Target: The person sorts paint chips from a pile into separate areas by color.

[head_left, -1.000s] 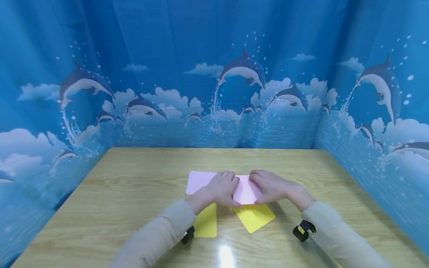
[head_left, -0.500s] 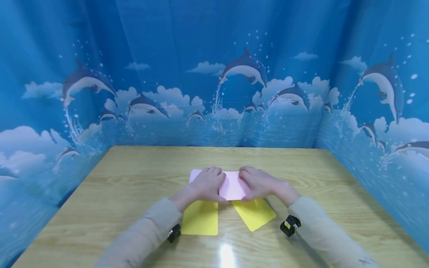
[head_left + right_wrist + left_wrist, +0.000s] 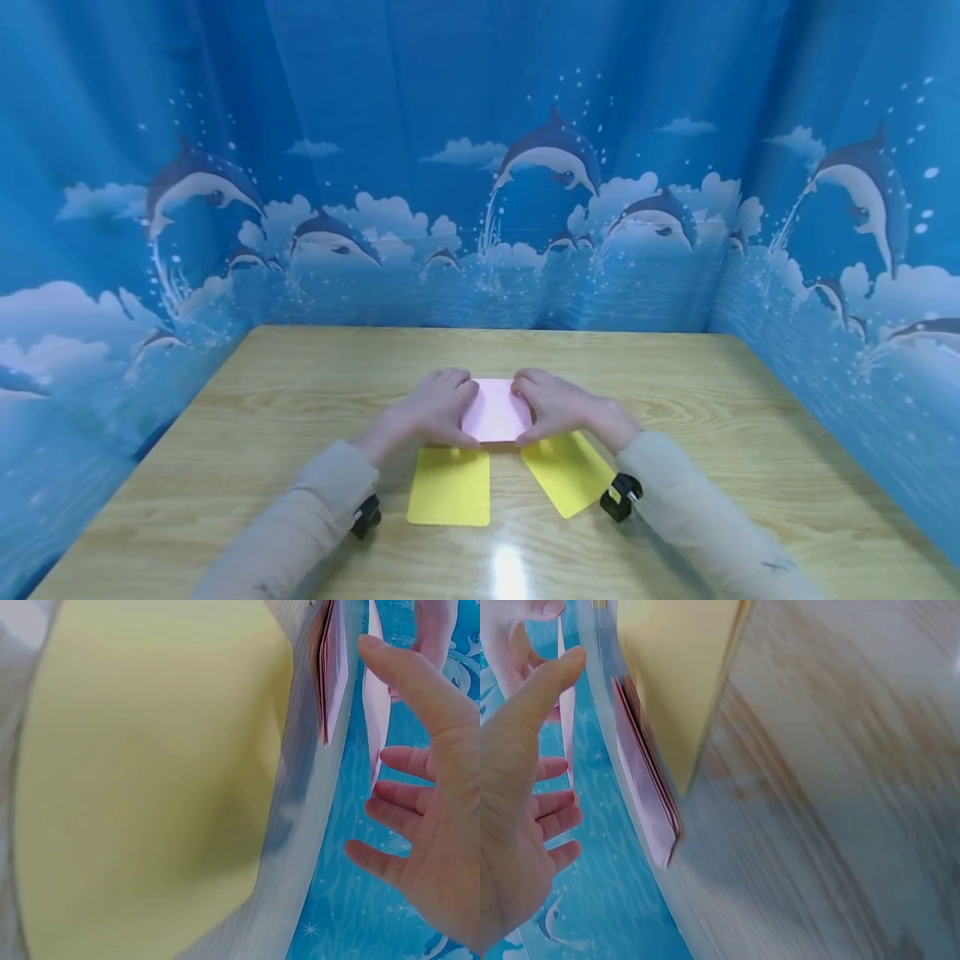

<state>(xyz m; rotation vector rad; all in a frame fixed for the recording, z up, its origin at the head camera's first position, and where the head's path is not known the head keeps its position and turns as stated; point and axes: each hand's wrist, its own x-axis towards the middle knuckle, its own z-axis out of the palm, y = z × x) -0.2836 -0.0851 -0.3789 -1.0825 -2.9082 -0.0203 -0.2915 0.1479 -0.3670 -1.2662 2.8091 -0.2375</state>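
Observation:
A pink paper card (image 3: pixel 496 410) is held level between both hands, above the middle of the table. My left hand (image 3: pixel 437 408) pinches its left edge, thumb at the near corner and fingers at the far side. The right hand (image 3: pixel 553 407) grips the opposite edge the same way. Both wrist views show this card edge-on, lifted clear of a stack of pink cards (image 3: pixel 645 780) on the table. That stack is hidden in the head view. Nearer the person lie a yellow card (image 3: pixel 449 487) on the left and a slanted yellow card (image 3: pixel 568 473) on the right.
The wooden table (image 3: pixel 337 367) is bounded by a blue curtain (image 3: pixel 420 100) printed with dolphins at the back and both sides. A black wrist camera (image 3: pixel 367 517) sits under the left sleeve, and another black camera (image 3: pixel 621 497) under the right one.
Both hands have shifted left together with the pink card, which now covers the pink stack in the head view. The left yellow card is now fully uncovered by the arm.

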